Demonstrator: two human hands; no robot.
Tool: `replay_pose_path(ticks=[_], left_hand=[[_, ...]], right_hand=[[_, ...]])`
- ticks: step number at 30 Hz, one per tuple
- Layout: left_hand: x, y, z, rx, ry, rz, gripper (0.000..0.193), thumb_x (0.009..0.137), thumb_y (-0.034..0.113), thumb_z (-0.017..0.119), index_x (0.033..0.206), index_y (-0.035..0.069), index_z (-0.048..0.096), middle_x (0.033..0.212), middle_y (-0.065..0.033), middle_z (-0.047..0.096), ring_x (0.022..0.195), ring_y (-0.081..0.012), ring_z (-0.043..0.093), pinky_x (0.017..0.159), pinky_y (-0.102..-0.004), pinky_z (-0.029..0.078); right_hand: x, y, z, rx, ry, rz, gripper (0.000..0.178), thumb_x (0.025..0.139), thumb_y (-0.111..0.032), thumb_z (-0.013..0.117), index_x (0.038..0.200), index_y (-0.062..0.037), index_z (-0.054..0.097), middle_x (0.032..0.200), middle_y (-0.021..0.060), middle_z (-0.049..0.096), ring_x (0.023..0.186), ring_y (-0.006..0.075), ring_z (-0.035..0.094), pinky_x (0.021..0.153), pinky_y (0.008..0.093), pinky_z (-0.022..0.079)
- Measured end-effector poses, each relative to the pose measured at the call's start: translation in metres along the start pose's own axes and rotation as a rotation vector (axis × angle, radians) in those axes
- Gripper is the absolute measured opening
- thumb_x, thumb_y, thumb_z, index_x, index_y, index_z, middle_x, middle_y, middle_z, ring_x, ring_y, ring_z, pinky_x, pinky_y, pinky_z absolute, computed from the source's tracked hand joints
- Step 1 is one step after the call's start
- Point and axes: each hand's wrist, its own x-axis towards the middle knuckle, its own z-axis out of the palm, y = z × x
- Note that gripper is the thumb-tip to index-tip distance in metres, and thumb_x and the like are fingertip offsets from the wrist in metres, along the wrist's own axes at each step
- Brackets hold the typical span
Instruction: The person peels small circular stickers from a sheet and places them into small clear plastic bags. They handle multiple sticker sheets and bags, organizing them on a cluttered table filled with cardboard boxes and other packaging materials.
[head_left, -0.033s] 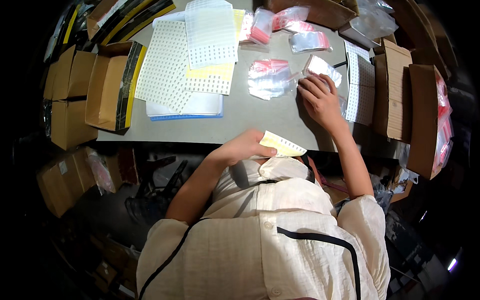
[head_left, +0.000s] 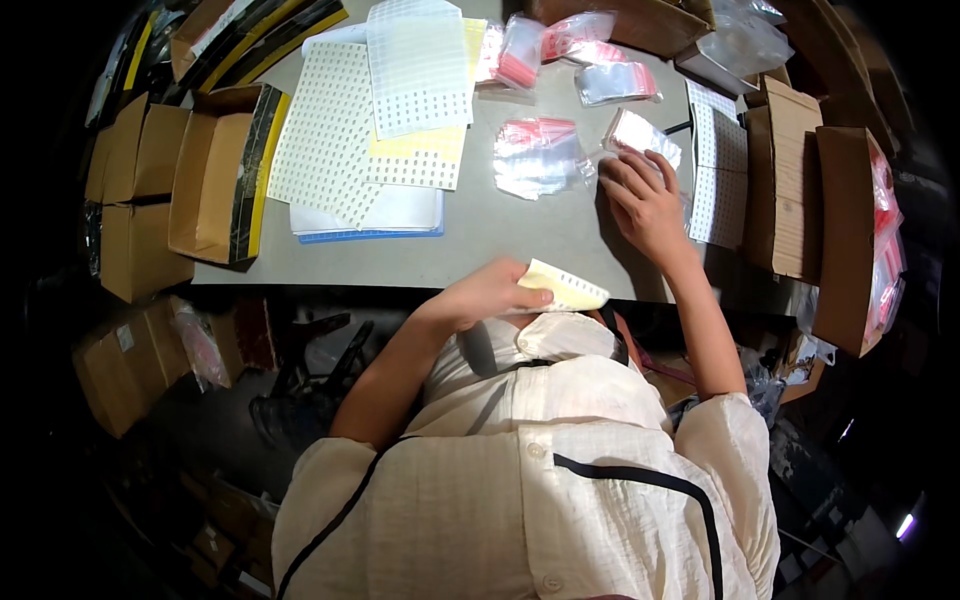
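My left hand (head_left: 490,295) is at the near edge of the grey table (head_left: 480,245), pinching a small yellow sheet of labels (head_left: 568,288) close to my chest. My right hand (head_left: 645,200) lies on the table further back with its fingers spread. Its fingertips touch a small clear plastic bag (head_left: 640,135). Just left of that hand lies another clear bag with red contents (head_left: 540,155). A pile of white and yellow label sheets (head_left: 380,130) covers the table's left half, resting on a blue-edged pad.
Open cardboard boxes (head_left: 210,170) stand along the table's left side and more boxes (head_left: 790,190) along the right, one holding red-filled bags (head_left: 880,240). Further clear bags with red contents (head_left: 560,45) lie at the back. White label sheets (head_left: 715,170) lie right of my right hand.
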Motion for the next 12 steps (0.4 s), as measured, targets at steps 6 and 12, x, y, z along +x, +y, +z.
replay_pose_path(ticks=[6,12], left_hand=[[0.011,0.013,0.005,-0.165,0.236,0.124,0.033,0.1,0.019,0.064,0.121,-0.006,0.066,0.11,-0.0105,0.072,0.095,-0.0146,0.065,0.087,-0.033,0.052],[0.02,0.014,-0.005,-0.126,0.206,0.206,0.035,0.099,0.017,0.065,0.127,-0.004,0.065,0.115,-0.0109,0.072,0.098,-0.0166,0.068,0.09,-0.0329,0.053]], right_hand=[[-0.013,-0.057,-0.036,0.328,0.013,0.162,0.029,0.085,-0.007,0.072,0.114,-0.0049,0.067,0.118,0.01,0.068,0.117,0.0274,0.062,0.111,0.0477,0.038],[-0.01,-0.079,-0.018,0.391,0.057,0.203,0.035,0.083,-0.011,0.072,0.117,-0.0063,0.065,0.12,0.011,0.065,0.118,0.0281,0.06,0.113,0.0504,0.037]])
